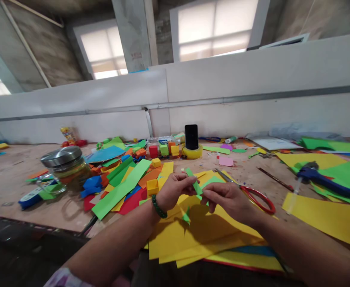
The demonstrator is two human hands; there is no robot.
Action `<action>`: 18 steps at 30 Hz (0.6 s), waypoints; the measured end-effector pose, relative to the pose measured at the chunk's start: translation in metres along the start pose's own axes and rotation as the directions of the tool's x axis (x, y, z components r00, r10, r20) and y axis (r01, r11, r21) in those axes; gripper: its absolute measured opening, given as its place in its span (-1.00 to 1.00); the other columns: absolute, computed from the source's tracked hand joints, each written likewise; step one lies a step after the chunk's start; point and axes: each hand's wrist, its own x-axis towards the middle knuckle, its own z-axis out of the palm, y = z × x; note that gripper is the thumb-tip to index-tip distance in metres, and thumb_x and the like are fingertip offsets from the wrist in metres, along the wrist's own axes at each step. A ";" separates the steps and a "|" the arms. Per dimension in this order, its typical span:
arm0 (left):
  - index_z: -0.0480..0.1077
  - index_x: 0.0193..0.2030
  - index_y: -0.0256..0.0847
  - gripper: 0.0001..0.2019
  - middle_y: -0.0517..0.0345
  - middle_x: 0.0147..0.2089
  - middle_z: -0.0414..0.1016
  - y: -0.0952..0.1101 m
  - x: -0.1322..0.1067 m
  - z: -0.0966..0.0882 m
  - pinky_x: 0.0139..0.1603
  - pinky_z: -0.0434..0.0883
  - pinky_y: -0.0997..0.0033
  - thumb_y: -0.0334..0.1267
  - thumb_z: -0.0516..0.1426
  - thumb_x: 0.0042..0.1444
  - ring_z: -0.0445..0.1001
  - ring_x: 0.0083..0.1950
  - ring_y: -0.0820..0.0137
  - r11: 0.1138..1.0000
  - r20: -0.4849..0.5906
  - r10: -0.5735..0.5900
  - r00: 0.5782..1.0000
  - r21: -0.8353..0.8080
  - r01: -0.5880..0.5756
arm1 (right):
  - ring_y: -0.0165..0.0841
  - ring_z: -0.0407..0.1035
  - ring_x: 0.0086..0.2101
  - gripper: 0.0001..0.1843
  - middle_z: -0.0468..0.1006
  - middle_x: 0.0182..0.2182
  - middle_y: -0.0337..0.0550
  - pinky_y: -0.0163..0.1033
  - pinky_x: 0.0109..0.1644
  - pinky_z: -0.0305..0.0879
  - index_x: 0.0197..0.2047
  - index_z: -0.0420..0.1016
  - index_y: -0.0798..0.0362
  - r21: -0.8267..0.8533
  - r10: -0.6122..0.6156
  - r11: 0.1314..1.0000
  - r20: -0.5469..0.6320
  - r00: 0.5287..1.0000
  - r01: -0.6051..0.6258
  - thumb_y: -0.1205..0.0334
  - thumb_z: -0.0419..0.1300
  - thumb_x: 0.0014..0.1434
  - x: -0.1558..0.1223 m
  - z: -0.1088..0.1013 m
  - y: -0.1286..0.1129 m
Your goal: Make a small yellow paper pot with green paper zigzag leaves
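Between my two hands is a small strip of green paper (197, 187). My left hand (175, 190), with a dark green bead bracelet (158, 206) at the wrist, pinches its upper left part. The fingers of my right hand (227, 199) are closed on its lower right end. Beneath them lies a fanned stack of yellow paper (175, 243), with a small green scrap (186, 216) on it. Red-handled scissors (257, 198) rest just beyond my right hand. Left of my left hand are a long light green paper strip (122, 190) and a yellow folded paper cube (152, 187).
A glass jar (70, 171) with a metal lid stands at the left. Behind my hands, a phone (191, 136) leans upright by a yellow tape roll (192, 152). To the right lie a blue-handled glue gun (327, 181), a pencil (275, 178) and yellow sheets (330, 219).
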 end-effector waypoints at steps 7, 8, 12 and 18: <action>0.38 -0.57 -0.34 -0.60 0.23 -0.64 0.36 -0.001 0.002 0.000 -0.49 0.31 0.56 -0.01 0.34 -0.21 0.36 -0.60 0.57 1.000 0.020 -0.025 0.999 -0.016 0.025 | -0.39 0.43 -0.30 -0.85 0.51 -0.29 -0.13 -0.31 -0.26 0.40 -0.16 0.47 0.02 -0.441 -0.502 0.803 -0.136 0.854 0.401 0.35 0.15 0.19 -0.003 -0.006 0.004; 0.38 -0.57 -0.34 -0.60 0.23 -0.63 0.36 -0.001 0.001 0.001 -0.49 0.32 0.55 -0.01 0.34 -0.20 0.36 -0.60 0.57 1.000 0.040 -0.026 0.999 -0.007 0.027 | -0.39 0.42 -0.28 -0.83 0.49 -0.28 -0.12 -0.30 -0.22 0.39 -0.15 0.47 0.02 -0.475 -0.545 0.757 -0.079 0.835 0.449 0.38 0.15 0.18 -0.002 -0.006 0.006; 0.36 -0.58 -0.34 -0.60 0.22 -0.62 0.38 -0.002 -0.001 0.004 -0.50 0.28 0.56 -0.01 0.33 -0.17 0.35 -0.60 0.58 0.999 0.100 -0.043 0.994 0.036 0.040 | -0.43 0.41 -0.33 -0.80 0.47 -0.33 -0.13 -0.35 -0.26 0.38 -0.16 0.52 0.02 -0.532 -0.618 0.640 0.071 0.783 0.554 0.42 0.13 0.20 0.000 -0.007 0.010; 0.43 -0.49 -0.34 -0.67 0.18 -0.53 0.43 0.003 -0.005 0.001 -0.45 0.27 0.56 -0.07 0.33 -0.14 0.37 -0.52 0.57 0.997 0.159 -0.049 0.986 0.059 0.040 | -0.40 0.43 -0.33 -0.71 0.51 -0.31 -0.10 -0.32 -0.28 0.38 -0.11 0.57 -0.05 -0.527 -0.550 0.670 0.121 0.827 0.523 0.41 0.10 0.20 -0.004 -0.010 0.009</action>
